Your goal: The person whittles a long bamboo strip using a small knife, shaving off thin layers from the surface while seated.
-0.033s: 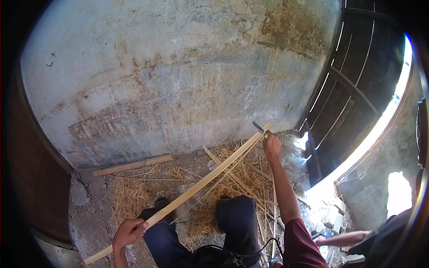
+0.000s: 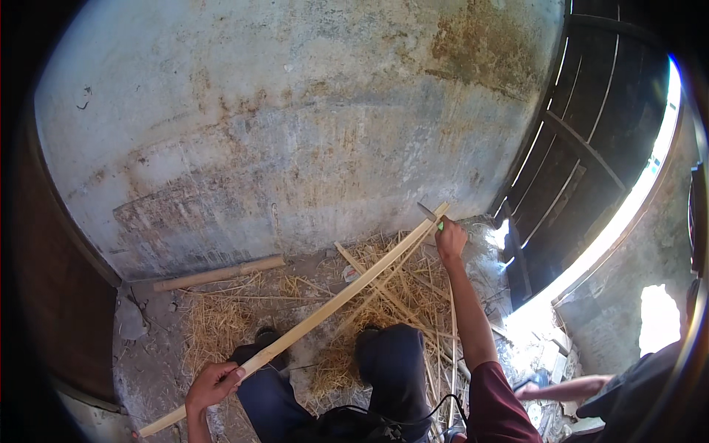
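Long bamboo strip slanting from 7 o'clock up to 1 o'clock across the knees, over straw. Left hand in a closed grip near the low end; right hand clenched on a knife at the far tip. Probably light, springy, splintery; best held near each end.

A stained, weathered concrete wall faces the viewer. Straw litters the dirt floor. Bright daylight enters past a dark slatted door at right.
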Demonstrator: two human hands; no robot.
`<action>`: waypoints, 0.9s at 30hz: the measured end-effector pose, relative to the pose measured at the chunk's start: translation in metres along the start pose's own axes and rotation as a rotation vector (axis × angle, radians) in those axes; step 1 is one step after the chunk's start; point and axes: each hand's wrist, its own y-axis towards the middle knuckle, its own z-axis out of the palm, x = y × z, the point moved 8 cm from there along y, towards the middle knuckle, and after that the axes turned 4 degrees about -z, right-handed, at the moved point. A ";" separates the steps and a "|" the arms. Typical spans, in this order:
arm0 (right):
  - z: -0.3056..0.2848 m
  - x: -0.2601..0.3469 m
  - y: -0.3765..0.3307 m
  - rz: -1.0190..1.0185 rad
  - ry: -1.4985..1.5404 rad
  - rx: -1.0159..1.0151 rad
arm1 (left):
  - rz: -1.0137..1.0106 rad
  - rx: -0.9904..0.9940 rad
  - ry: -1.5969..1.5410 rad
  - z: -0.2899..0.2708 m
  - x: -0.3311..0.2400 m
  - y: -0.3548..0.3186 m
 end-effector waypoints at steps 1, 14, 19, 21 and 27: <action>-0.007 -0.003 0.000 -0.036 -0.004 -0.004 | -0.025 0.016 0.001 0.002 0.000 0.001; 0.028 -0.001 0.007 -0.195 -0.180 0.191 | 0.034 -0.212 0.252 -0.007 -0.050 -0.022; 0.099 -0.049 -0.011 0.241 0.583 0.366 | 0.174 -0.374 0.343 0.003 -0.076 -0.013; 0.126 -0.049 -0.030 0.526 0.955 0.594 | 0.196 -0.431 0.440 0.003 -0.090 -0.020; 0.071 0.000 -0.024 -0.123 -0.168 0.323 | 0.108 -0.438 0.508 -0.013 -0.068 -0.029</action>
